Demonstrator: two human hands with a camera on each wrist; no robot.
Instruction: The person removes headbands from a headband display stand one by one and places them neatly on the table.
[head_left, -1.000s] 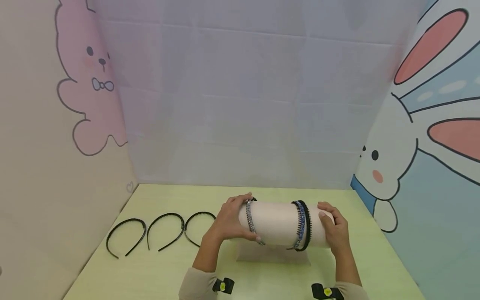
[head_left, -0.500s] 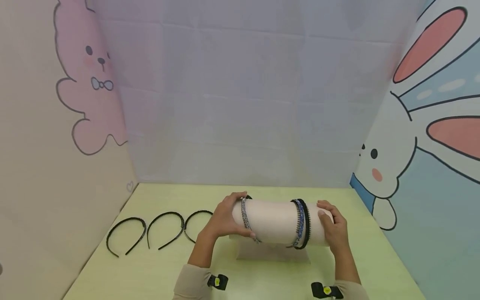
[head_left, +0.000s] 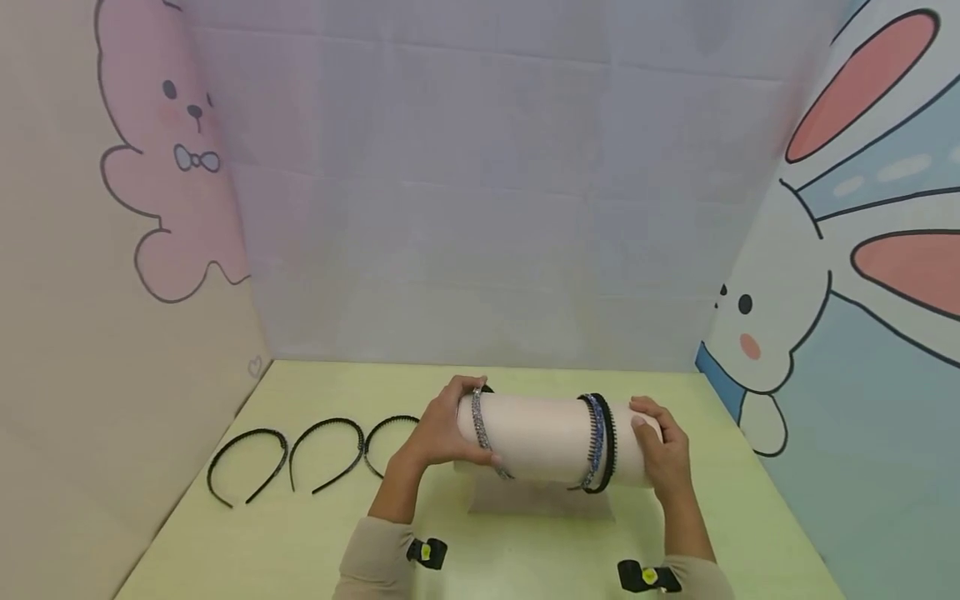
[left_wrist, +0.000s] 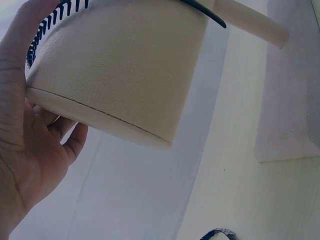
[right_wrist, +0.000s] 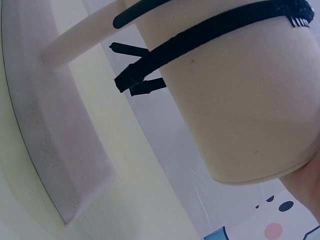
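A cream padded display roll (head_left: 536, 437) lies level on its stand, whose base (head_left: 540, 502) rests on the table. Around the roll's left end sits a glittery silver headband (head_left: 480, 423). My left hand (head_left: 441, 427) grips that headband, thumb in front and fingers over the back; the headband's comb teeth (left_wrist: 45, 26) show in the left wrist view. Toward the right end, a blue glittery headband (head_left: 597, 437) and a black headband (head_left: 611, 442) sit side by side. My right hand (head_left: 667, 448) holds the roll's right end, its fingers partly hidden behind.
Left of the stand, three dark headbands lie in a row on the pale yellow table (head_left: 540, 554): one at far left (head_left: 258, 431), one in the middle (head_left: 327, 420), one partly behind my left arm (head_left: 397, 418). Cartoon-printed walls (head_left: 885, 417) enclose the sides.
My left hand has shifted left along the roll with the silver headband, widening its gap from the blue one. The right hand keeps its hold on the right end. The view has shifted slightly.
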